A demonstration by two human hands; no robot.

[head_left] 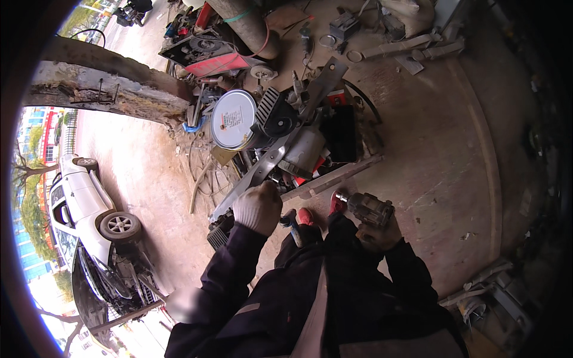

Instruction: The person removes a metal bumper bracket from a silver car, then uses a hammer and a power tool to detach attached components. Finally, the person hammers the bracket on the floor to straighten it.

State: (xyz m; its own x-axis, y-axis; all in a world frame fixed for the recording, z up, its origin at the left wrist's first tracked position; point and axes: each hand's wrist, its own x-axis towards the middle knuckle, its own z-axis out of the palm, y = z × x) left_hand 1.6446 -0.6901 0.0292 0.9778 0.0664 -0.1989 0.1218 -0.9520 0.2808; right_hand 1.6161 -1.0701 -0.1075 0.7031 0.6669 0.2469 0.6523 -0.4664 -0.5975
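My left hand [256,210] wears a pale glove, its fingers curled closed over the lower end of a long metal bracket [268,161]; what lies inside the fingers is hidden. My right hand [379,234] holds a cordless impact wrench [370,209], its socket end pointing up and left. The bracket lies on a heap of parts with a white-lidded bucket [233,119], a grey cylindrical part [301,149] and a black finned part [277,113]. A blue-handled tool [293,230] is in front of my legs.
A wooden beam [334,178] edges the heap near my red shoes. A concrete pillar [107,89] stands left, near a white car [83,191] with its front dismantled. A red machine [212,65] and a gas cylinder [245,24] stand behind; metal scraps [483,292] lie lower right.
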